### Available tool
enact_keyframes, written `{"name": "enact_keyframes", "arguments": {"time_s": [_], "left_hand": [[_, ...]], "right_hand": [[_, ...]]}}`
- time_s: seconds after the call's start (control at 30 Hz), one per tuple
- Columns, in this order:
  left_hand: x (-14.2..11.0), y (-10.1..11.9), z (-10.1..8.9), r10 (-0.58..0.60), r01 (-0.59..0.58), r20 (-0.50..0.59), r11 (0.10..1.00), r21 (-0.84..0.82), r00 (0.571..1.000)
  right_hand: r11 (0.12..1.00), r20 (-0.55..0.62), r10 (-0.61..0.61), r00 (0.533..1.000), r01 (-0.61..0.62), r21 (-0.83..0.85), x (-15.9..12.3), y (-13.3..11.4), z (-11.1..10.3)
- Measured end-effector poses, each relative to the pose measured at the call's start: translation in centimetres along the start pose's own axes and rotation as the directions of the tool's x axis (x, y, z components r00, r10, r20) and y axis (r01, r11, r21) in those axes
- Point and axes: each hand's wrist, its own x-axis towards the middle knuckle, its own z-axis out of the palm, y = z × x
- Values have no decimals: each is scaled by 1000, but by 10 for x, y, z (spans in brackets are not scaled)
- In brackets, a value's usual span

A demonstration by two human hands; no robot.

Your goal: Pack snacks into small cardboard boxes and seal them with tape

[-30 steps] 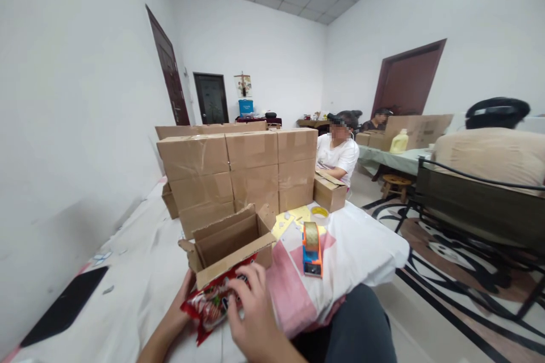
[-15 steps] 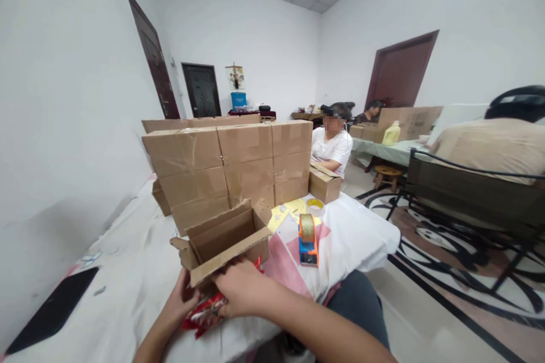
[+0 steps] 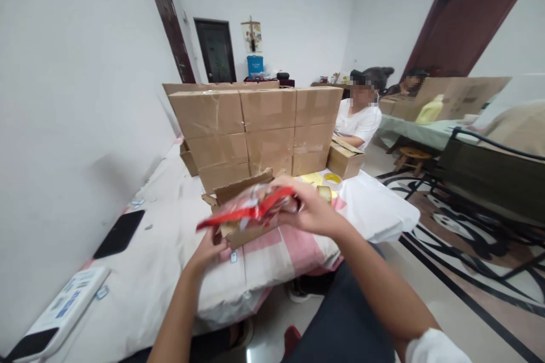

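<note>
My right hand (image 3: 313, 211) is closed on a red snack packet (image 3: 251, 210) and holds it flat in the air, just over an open cardboard box (image 3: 242, 187) on the white-covered table (image 3: 145, 272). My left hand (image 3: 209, 247) rests against the box's near side, its fingers largely hidden behind the packet. A roll of tape (image 3: 326, 193) peeks out behind my right hand.
A wall of sealed cardboard boxes (image 3: 255, 130) stands behind the open box. A small carton (image 3: 346, 160) and a yellow tape roll (image 3: 332, 179) lie to the right. A black phone (image 3: 119, 233) lies at the left. A seated person in white (image 3: 357, 119) is beyond the table; a chair (image 3: 489, 176) stands right.
The red packet has come up from the table's near edge and is now held level above the open box by my right hand. The camera has tilted down and shifted.
</note>
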Motion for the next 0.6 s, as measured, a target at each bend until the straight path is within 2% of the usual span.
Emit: {"name": "enact_keyframes", "arguments": {"time_s": [0.07, 0.1, 0.17, 0.2, 0.27, 0.3, 0.37, 0.43, 0.6], "left_hand": [[2, -4, -2, 19, -19, 27, 1000, -14, 999], [3, -5, -2, 31, -30, 36, 999, -17, 999], [4, -7, -3, 48, -47, 48, 999, -15, 998], [5, -7, -3, 51, -50, 53, 999, -10, 997], [5, -8, -2, 54, -54, 64, 999, 1, 997], [5, -8, -2, 57, -57, 68, 998, 6, 996], [4, -8, -2, 67, -68, 74, 998, 11, 995], [4, -9, -1, 80, -81, 73, 997, 13, 994], [8, -19, -2, 83, -84, 38, 996, 19, 996]], "right_hand": [[992, -124, -5, 992, -11, -124, 16, -3, -18], [977, -109, -4, 994, -20, -213, 25, 1, -22], [914, 39, 34, 999, -15, -406, 45, 16, -18], [871, 140, 71, 988, 7, -492, 54, 27, -11], [783, 323, 166, 932, 75, -617, 72, 47, 11], [745, 377, 205, 903, 105, -658, 80, 55, 23], [680, 432, 256, 865, 157, -717, 93, 65, 44], [630, 457, 269, 848, 204, -750, 101, 67, 60], [561, 466, 210, 859, 284, -777, 103, 56, 73]]}}
